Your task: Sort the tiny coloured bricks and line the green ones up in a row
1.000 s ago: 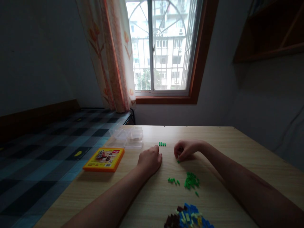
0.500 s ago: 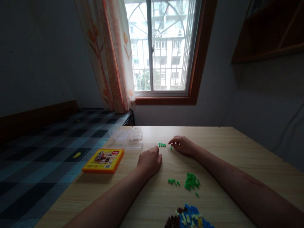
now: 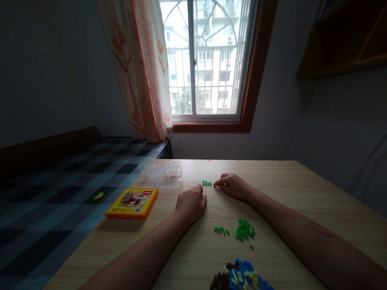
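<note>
A short row of tiny green bricks (image 3: 207, 183) lies on the wooden table (image 3: 302, 193). My right hand (image 3: 231, 185) rests just right of that row, fingertips pinched together and touching a small green brick at the row's end. My left hand (image 3: 191, 204) lies on the table below and left of the row, fingers curled under, with nothing visible in it. Nearer to me sit a loose heap of green bricks (image 3: 244, 230) and a smaller green cluster (image 3: 221, 230).
A pile of blue, brown and yellow bricks (image 3: 240, 278) is at the near table edge. An orange box (image 3: 132, 202) and a clear plastic tray (image 3: 161, 175) sit at the left. A checked bed lies left of the table, a window behind.
My right hand went from the table's middle up to the green row, carrying a small green brick, and now holds it against the row's right end. My left hand stayed still.
</note>
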`<state>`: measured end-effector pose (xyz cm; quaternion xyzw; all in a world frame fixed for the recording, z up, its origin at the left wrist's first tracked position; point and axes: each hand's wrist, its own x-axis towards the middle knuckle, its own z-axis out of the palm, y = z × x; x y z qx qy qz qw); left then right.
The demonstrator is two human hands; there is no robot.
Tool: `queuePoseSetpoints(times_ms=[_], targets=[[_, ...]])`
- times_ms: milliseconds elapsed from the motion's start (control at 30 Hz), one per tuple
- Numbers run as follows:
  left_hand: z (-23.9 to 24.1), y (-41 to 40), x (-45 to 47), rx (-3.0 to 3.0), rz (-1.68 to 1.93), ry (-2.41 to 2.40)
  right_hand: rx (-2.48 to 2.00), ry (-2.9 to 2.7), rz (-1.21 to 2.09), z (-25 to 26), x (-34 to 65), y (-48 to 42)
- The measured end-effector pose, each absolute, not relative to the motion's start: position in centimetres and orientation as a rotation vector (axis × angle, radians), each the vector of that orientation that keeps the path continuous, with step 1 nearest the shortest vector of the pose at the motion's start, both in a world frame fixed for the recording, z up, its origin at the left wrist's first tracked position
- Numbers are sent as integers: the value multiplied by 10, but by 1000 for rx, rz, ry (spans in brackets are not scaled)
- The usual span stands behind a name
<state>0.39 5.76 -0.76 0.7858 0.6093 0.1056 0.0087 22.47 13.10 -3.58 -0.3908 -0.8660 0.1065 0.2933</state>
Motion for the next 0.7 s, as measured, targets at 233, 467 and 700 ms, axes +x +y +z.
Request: queuePoseSetpoints(times_ms=[233,467,700], targets=[[-4,55,4,2440,294,1913,-1044,-2347,212,-41,225,134],[-4,55,5,2444,300,1906,-1058,-2312,213,-41,223,133],[-6,56,4,2440,304,1910,-1003,-2417,208,-32,227,131]])
